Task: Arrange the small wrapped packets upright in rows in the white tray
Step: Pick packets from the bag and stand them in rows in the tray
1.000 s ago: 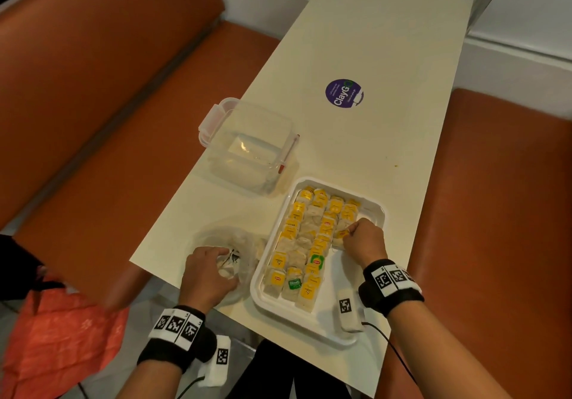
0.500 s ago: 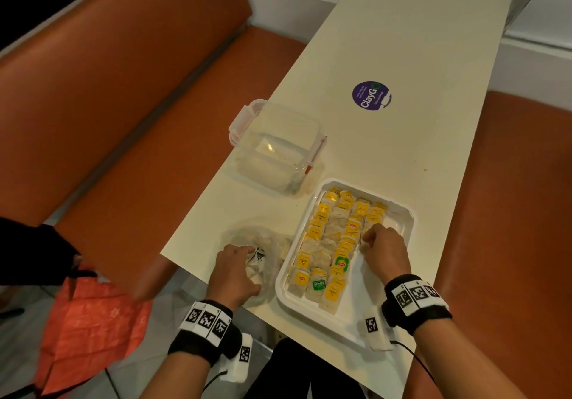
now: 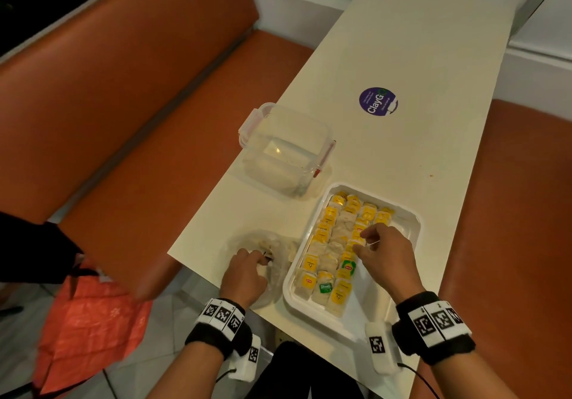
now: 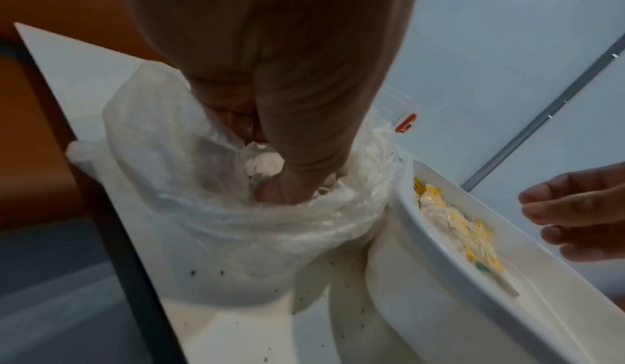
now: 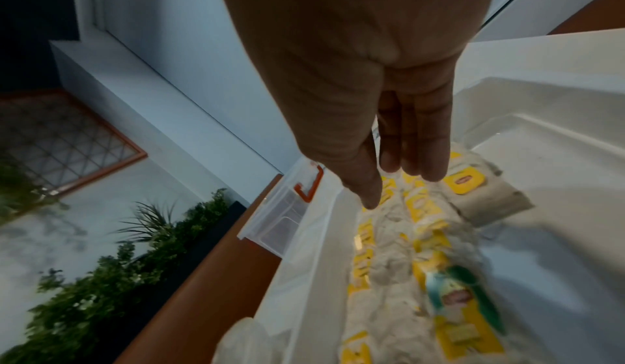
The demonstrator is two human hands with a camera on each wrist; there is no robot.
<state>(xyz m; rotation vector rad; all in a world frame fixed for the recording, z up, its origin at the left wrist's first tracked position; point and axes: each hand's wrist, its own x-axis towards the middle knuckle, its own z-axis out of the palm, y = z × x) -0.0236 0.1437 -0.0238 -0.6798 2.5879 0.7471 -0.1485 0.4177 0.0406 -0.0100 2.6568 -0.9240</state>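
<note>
The white tray (image 3: 399,278) sits at the near end of the table (image 3: 402,42), and all positions below are given from it. Inside it, the wrapped packets (image 3: 332,244) stand in rows, most with yellow labels and two with green, filling its left and far parts. The right hand (image 3: 385,257) is over the packet rows; the wrist view shows the fingers (image 5: 416,134) extended and held together, gripping nothing. Touching the tray's left rim lies a clear plastic bag (image 4: 189,209). The left hand (image 3: 244,276) reaches into this bag with fingers curled; what they grip cannot be determined. A clear plastic box (image 3: 284,151) stands just beyond the tray's far left corner.
</note>
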